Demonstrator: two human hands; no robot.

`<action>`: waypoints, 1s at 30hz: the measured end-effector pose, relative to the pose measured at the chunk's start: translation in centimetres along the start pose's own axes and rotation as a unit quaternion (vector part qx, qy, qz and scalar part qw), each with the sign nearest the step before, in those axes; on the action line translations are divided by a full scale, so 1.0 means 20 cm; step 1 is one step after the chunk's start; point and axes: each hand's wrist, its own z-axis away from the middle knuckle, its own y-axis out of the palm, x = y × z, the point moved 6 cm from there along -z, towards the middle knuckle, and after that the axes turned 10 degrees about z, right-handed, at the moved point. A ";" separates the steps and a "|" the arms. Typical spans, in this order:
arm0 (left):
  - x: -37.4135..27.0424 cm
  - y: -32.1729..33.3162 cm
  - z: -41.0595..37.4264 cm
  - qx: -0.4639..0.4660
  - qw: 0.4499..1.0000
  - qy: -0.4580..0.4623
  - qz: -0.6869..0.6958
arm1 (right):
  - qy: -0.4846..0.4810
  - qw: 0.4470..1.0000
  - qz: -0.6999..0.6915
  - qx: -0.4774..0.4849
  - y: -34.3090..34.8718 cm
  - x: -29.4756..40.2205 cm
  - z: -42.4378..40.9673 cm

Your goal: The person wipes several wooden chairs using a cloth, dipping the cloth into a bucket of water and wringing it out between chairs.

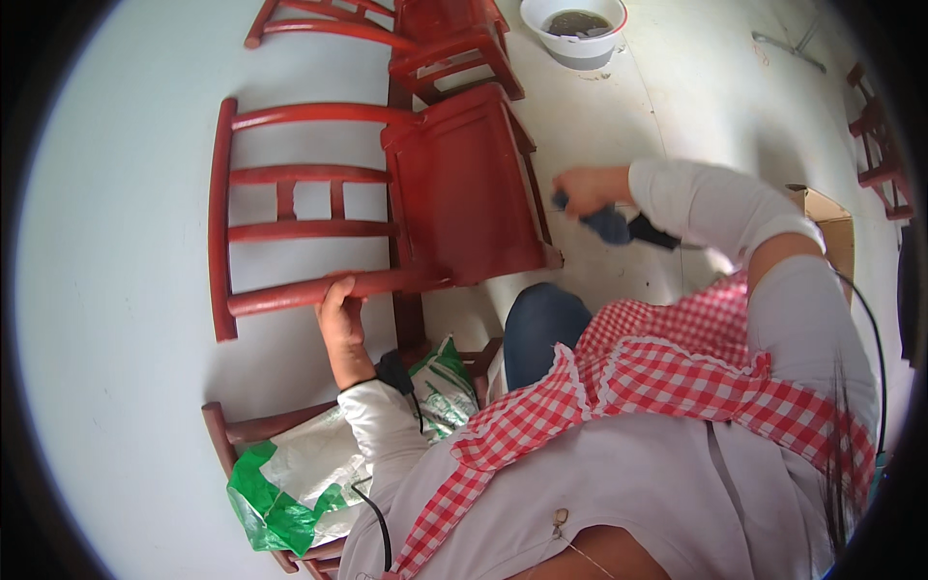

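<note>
My left hand (342, 312) is closed around the near back post of a red wooden chair (464, 188), whose back lies towards the pale wall. Beyond the front edge of the seat, and apart from it, my right hand (591, 190) grips a dark blue and black object (609, 223). Blur hides what exactly that object is. A thin light-coloured piece seems to stick out from its black end. The chair's seat panel shows a dull, smeared-looking sheen.
A second red chair (449, 32) stands just beyond. Past it, a white basin (576, 43) holds dark liquid. Plastic bags (319, 464) lie on a chair at my near left. On the right are a cardboard box (834, 225), a black cable (870, 326) and red furniture (881, 152).
</note>
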 end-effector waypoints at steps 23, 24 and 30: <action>-0.06 -0.17 0.14 -0.170 0.984 0.044 -0.009 | 0.230 0.915 -0.204 -0.260 -0.05 -0.24 -1.02; -0.06 -0.16 0.14 -0.185 0.982 0.043 -0.004 | 0.237 0.913 -0.216 -0.253 -0.06 -0.25 -1.01; -0.05 -0.12 0.14 -0.223 0.973 0.066 0.003 | 0.222 0.946 -0.148 -0.184 -0.15 -0.62 -1.17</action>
